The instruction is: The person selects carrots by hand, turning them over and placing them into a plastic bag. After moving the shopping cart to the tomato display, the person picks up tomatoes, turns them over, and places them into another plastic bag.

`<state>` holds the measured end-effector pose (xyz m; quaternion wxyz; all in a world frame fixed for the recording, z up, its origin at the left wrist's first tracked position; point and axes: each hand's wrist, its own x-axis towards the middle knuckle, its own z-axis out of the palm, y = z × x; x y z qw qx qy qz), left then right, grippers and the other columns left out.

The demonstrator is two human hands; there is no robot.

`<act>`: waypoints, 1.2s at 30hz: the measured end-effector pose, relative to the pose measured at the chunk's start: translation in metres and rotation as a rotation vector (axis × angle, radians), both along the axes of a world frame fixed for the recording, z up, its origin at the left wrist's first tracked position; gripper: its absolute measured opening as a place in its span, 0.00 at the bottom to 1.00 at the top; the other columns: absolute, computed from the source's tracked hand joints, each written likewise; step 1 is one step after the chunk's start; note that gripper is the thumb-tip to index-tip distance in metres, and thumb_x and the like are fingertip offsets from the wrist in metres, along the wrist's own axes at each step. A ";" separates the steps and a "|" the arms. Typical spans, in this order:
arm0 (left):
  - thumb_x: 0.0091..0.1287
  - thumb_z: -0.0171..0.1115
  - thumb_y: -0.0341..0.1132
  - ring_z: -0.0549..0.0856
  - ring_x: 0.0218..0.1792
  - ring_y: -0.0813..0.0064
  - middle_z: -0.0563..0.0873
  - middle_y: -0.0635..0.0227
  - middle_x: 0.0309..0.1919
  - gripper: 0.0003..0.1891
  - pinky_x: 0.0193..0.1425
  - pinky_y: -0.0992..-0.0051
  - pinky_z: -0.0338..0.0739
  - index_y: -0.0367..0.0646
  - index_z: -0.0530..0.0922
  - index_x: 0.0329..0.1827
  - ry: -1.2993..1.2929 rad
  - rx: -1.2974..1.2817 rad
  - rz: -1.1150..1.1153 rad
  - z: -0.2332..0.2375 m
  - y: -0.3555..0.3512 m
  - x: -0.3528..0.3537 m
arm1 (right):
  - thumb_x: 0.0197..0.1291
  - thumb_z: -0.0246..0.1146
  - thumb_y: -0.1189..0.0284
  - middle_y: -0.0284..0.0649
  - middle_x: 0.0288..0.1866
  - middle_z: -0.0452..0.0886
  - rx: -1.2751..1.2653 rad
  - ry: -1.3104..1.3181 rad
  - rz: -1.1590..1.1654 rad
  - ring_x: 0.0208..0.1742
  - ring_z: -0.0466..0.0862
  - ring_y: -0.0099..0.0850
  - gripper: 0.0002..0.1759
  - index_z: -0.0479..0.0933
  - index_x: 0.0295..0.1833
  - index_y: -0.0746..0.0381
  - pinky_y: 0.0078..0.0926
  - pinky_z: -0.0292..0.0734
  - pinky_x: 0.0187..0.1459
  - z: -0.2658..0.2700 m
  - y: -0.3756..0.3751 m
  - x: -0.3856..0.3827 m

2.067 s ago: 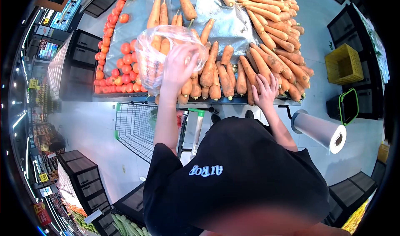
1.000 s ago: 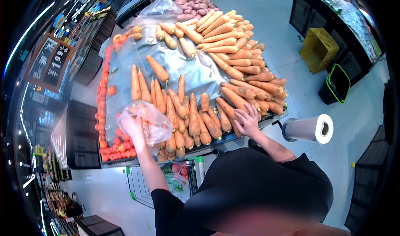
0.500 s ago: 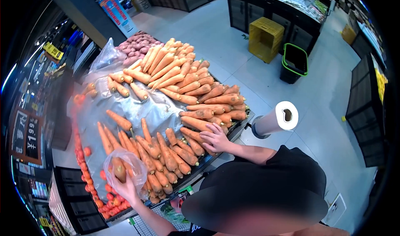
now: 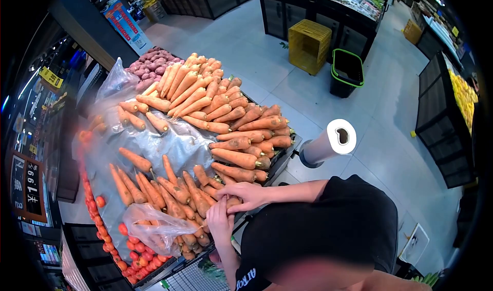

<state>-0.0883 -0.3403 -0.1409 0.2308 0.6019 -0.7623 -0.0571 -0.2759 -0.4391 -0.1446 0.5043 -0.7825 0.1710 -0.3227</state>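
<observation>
The clear plastic bag (image 4: 154,228) lay slack on the front carrots of the display stand (image 4: 185,142), seemingly with a few carrots inside, so the bagging looked partly done; both hands met just beside it. The right hand (image 4: 247,193) curled its fingers over 1 carrot (image 4: 233,202); the left hand (image 4: 221,220) touched that carrot with fingers stretched, but I could not tell whether it gripped.

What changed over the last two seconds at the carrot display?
The left hand moved right, away from under the clear plastic bag, which now lies on the orange carrot pile; whether it still pinches the bag's edge is unclear. The right hand drew nearer, meeting the left. The white roll of plastic bags stayed put.
</observation>
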 end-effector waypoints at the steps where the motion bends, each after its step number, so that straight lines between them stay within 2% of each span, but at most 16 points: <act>1: 0.58 0.68 0.30 0.82 0.56 0.54 0.84 0.60 0.52 0.31 0.64 0.56 0.74 0.42 0.77 0.68 -0.005 0.040 0.015 -0.008 -0.001 0.001 | 0.68 0.68 0.57 0.49 0.67 0.77 -0.107 0.083 0.051 0.65 0.80 0.47 0.33 0.72 0.71 0.65 0.39 0.77 0.63 -0.005 -0.006 0.005; 2: 0.57 0.69 0.29 0.82 0.56 0.54 0.84 0.60 0.52 0.30 0.64 0.56 0.74 0.41 0.77 0.67 0.010 0.007 0.043 -0.008 -0.001 0.000 | 0.68 0.69 0.57 0.49 0.68 0.76 -0.213 0.165 0.103 0.64 0.81 0.46 0.34 0.71 0.72 0.65 0.38 0.79 0.61 -0.010 -0.010 0.009; 4: 0.56 0.71 0.29 0.82 0.55 0.53 0.85 0.59 0.50 0.29 0.64 0.56 0.74 0.40 0.77 0.64 0.039 -0.060 0.099 -0.009 -0.002 0.000 | 0.68 0.69 0.57 0.49 0.67 0.78 -0.194 0.104 0.043 0.61 0.82 0.46 0.33 0.72 0.71 0.64 0.39 0.80 0.60 -0.019 -0.010 0.013; 8: 0.51 0.77 0.29 0.84 0.53 0.52 0.86 0.59 0.50 0.33 0.61 0.55 0.75 0.42 0.76 0.64 0.084 -0.074 0.176 -0.017 -0.004 0.011 | 0.67 0.70 0.59 0.48 0.61 0.82 -0.032 0.166 0.174 0.59 0.84 0.46 0.31 0.74 0.70 0.63 0.40 0.80 0.60 -0.005 -0.016 0.005; 11: 0.55 0.77 0.30 0.84 0.50 0.51 0.87 0.58 0.48 0.31 0.59 0.55 0.76 0.43 0.77 0.64 0.163 -0.059 0.250 -0.010 -0.005 0.018 | 0.66 0.71 0.60 0.48 0.57 0.85 -0.059 0.089 0.088 0.58 0.85 0.46 0.30 0.75 0.69 0.62 0.39 0.80 0.60 -0.002 -0.022 -0.011; 12: 0.59 0.74 0.29 0.85 0.46 0.51 0.88 0.57 0.42 0.26 0.56 0.57 0.77 0.42 0.80 0.63 0.158 -0.096 0.231 -0.004 -0.006 0.021 | 0.65 0.73 0.62 0.48 0.59 0.84 -0.081 0.047 0.057 0.58 0.85 0.44 0.31 0.75 0.70 0.62 0.38 0.79 0.60 0.006 -0.028 -0.018; 15: 0.63 0.70 0.27 0.86 0.43 0.53 0.88 0.57 0.38 0.18 0.53 0.59 0.79 0.38 0.85 0.57 0.197 -0.008 0.192 -0.004 0.000 0.044 | 0.64 0.73 0.70 0.42 0.63 0.83 0.040 -0.080 0.029 0.65 0.82 0.35 0.27 0.78 0.68 0.59 0.35 0.75 0.67 0.019 -0.046 -0.047; 16: 0.65 0.67 0.24 0.87 0.41 0.56 0.89 0.56 0.37 0.14 0.51 0.62 0.80 0.36 0.87 0.55 0.240 -0.091 0.173 -0.013 0.003 0.052 | 0.63 0.73 0.71 0.40 0.63 0.83 0.086 -0.062 -0.006 0.65 0.81 0.32 0.27 0.78 0.68 0.59 0.33 0.74 0.68 0.022 -0.050 -0.057; 19: 0.68 0.66 0.23 0.88 0.41 0.59 0.89 0.54 0.39 0.13 0.50 0.65 0.81 0.35 0.87 0.55 0.461 -0.087 0.196 -0.015 0.004 0.045 | 0.61 0.74 0.75 0.33 0.62 0.83 0.461 0.001 -0.019 0.63 0.79 0.25 0.27 0.79 0.66 0.59 0.29 0.73 0.68 0.052 -0.047 -0.077; 23: 0.69 0.64 0.23 0.87 0.38 0.58 0.88 0.53 0.37 0.15 0.49 0.65 0.80 0.34 0.86 0.57 0.427 -0.185 0.165 -0.005 -0.003 0.032 | 0.59 0.76 0.75 0.35 0.61 0.83 0.131 -0.126 -0.072 0.63 0.80 0.25 0.27 0.79 0.65 0.61 0.29 0.73 0.67 0.030 -0.059 -0.080; 26: 0.67 0.67 0.24 0.87 0.38 0.58 0.88 0.55 0.34 0.14 0.48 0.65 0.80 0.34 0.87 0.56 0.397 -0.153 0.135 0.015 -0.006 0.023 | 0.58 0.76 0.76 0.38 0.62 0.83 0.378 -0.218 -0.059 0.64 0.80 0.28 0.29 0.78 0.65 0.63 0.30 0.74 0.67 0.030 -0.061 -0.083; 27: 0.65 0.70 0.24 0.88 0.37 0.60 0.89 0.55 0.35 0.15 0.48 0.66 0.80 0.35 0.87 0.55 0.371 -0.164 0.124 0.020 -0.005 0.022 | 0.57 0.76 0.77 0.39 0.63 0.82 0.474 -0.258 -0.042 0.64 0.81 0.29 0.30 0.77 0.65 0.63 0.31 0.74 0.68 0.029 -0.059 -0.083; 29: 0.63 0.71 0.23 0.88 0.38 0.61 0.89 0.56 0.35 0.16 0.48 0.67 0.80 0.35 0.88 0.55 0.406 -0.164 0.097 0.022 -0.002 0.020 | 0.56 0.77 0.77 0.41 0.64 0.82 0.415 -0.274 -0.033 0.66 0.81 0.30 0.31 0.77 0.66 0.63 0.33 0.75 0.68 0.020 -0.066 -0.082; 32: 0.65 0.68 0.19 0.89 0.43 0.71 0.91 0.60 0.42 0.16 0.52 0.75 0.81 0.34 0.87 0.57 0.533 -0.069 0.153 0.018 0.007 0.018 | 0.55 0.78 0.78 0.43 0.65 0.81 0.433 -0.273 0.028 0.66 0.81 0.34 0.32 0.76 0.66 0.62 0.35 0.74 0.70 0.016 -0.069 -0.082; 35: 0.66 0.69 0.21 0.90 0.46 0.69 0.92 0.57 0.44 0.16 0.54 0.72 0.83 0.35 0.87 0.57 0.667 -0.059 0.247 0.013 0.011 0.014 | 0.56 0.76 0.80 0.45 0.67 0.79 0.393 -0.278 0.127 0.66 0.81 0.35 0.32 0.75 0.67 0.62 0.36 0.77 0.68 0.017 -0.072 -0.077; 36: 0.67 0.68 0.20 0.90 0.52 0.68 0.91 0.56 0.51 0.16 0.59 0.72 0.82 0.34 0.87 0.58 0.720 -0.026 0.262 0.009 0.014 0.016 | 0.57 0.75 0.81 0.46 0.68 0.78 0.385 -0.280 0.158 0.66 0.81 0.36 0.32 0.75 0.67 0.62 0.37 0.79 0.67 0.019 -0.073 -0.076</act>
